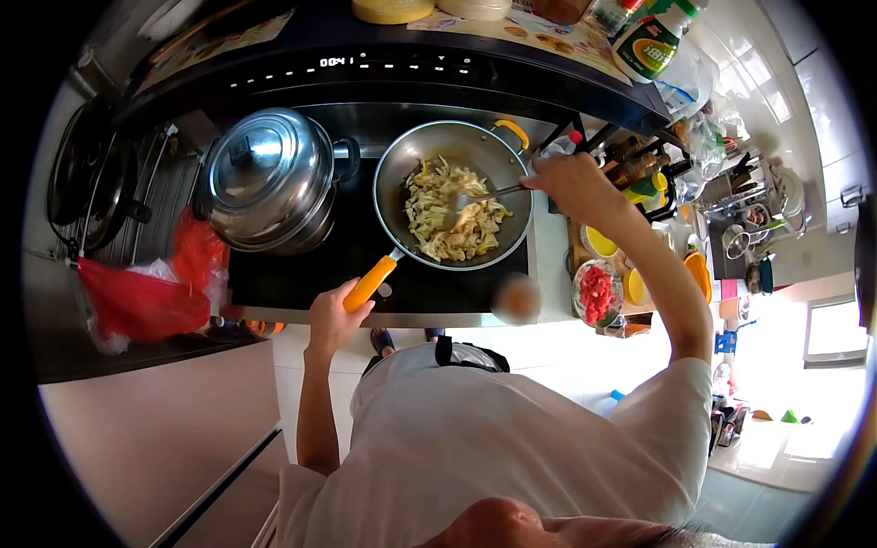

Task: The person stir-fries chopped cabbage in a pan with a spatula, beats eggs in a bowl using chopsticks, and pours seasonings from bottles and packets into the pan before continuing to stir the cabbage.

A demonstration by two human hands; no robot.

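Note:
A frying pan [501, 163] with a yellow-orange handle sits on the black stove. My left hand [334, 318] is wrapped round that handle at the near left side. Pale yellow-green chopped food [434, 196], perhaps cabbage, lies heaped in the middle of the pan. From the right, my right hand [564, 183] grips a metal spatula [496, 193], its blade down among the food. My fingers hide the spatula's grip end.
Left of the pan stands a lidded steel pot [265, 183] with side handles. Red plastic bags [151, 297] hang at the counter's left. A plate of red chopped pieces [598, 294] and bottles [647, 187] stand right of the stove. The range hood [384, 68] juts out above.

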